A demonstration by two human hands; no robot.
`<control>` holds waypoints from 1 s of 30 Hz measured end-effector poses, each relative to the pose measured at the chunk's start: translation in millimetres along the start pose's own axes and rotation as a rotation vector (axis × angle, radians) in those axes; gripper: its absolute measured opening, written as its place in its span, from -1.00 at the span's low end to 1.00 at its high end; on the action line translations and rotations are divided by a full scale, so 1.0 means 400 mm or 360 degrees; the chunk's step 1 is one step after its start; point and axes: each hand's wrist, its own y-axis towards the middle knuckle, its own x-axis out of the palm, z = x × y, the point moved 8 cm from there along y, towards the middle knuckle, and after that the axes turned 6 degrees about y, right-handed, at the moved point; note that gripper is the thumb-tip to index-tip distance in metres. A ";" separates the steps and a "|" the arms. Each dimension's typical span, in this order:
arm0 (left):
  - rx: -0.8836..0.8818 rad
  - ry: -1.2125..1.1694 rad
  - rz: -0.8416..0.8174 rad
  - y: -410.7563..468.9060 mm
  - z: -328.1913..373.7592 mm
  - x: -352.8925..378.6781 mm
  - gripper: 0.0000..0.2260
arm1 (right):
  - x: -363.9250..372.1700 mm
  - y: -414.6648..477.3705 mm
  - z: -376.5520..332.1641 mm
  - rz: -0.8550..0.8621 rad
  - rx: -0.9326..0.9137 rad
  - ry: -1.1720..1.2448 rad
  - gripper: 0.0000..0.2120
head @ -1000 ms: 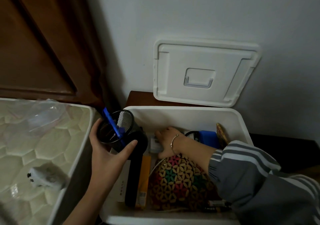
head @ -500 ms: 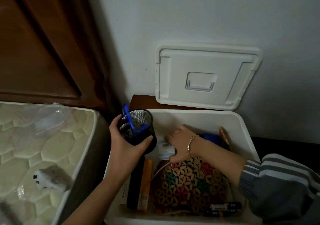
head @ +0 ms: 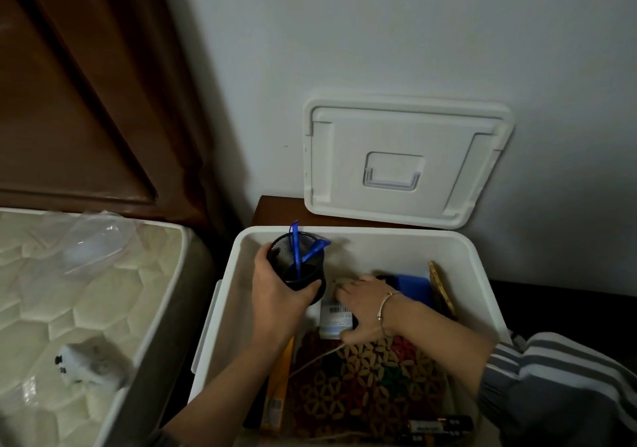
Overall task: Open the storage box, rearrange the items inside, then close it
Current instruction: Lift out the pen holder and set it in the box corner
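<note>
Left hand (head: 275, 296) wraps mesh pen cup (head: 303, 279), upright at back-left corner of open storage box (head: 477, 257). Judged light, stiff, tippy: hold mid-wall. Right hand (head: 365, 305) lies on labelled pack (head: 336, 321); grasp unclear

Views: one, head-worn, wide-angle.
Position: on the person's head, above the near side of the storage box (head: 348, 234).
Facing: forward and steeply down, toward the wall (head: 396, 33) behind the box.
Closeness: near. The box fills the lower middle of the frame and its near rim is cut by the bottom edge.
Hands: left hand (head: 275, 295) and right hand (head: 365, 305) sit close below the lens, with the forearms entering from the bottom.
Centre-right: lid (head: 406, 129) leaning on the wall.
Left side: bed (head: 86, 295), with a wooden panel (head: 69, 84) above it.
Bottom right corner: striped sleeve (head: 558, 377).
Lens effect: straight edges bow toward the frame sides.
</note>
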 end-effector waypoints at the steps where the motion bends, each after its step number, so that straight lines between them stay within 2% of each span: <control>1: -0.0016 0.0008 -0.0006 0.000 -0.006 0.006 -0.12 | 0.002 0.001 -0.001 -0.0001 -0.0004 -0.0028 -0.34; 5: -0.0051 0.0068 0.0031 -0.001 -0.021 0.005 -0.11 | 0.005 0.016 -0.020 -0.0032 -0.0062 -0.0105 -0.26; 8: -0.0072 0.0052 0.0033 0.002 -0.030 0.004 -0.13 | 0.012 0.033 -0.044 -0.0114 -0.0103 -0.0104 -0.29; 14: -0.0100 0.0115 -0.0072 -0.005 -0.035 0.022 -0.05 | 0.024 0.031 -0.030 -0.0190 -0.0061 -0.0110 -0.26; 19: -0.0058 0.0176 -0.0160 -0.016 -0.041 0.052 -0.11 | 0.039 0.025 -0.021 -0.0215 -0.0060 -0.0049 -0.22; 24: -0.0057 0.0234 -0.0137 -0.010 -0.058 0.068 -0.11 | 0.053 0.024 -0.015 -0.0252 -0.0026 0.0003 -0.18; 30: -0.0057 0.0367 -0.0099 -0.007 -0.083 0.066 -0.20 | 0.045 0.020 -0.018 -0.0220 0.0017 0.0085 -0.35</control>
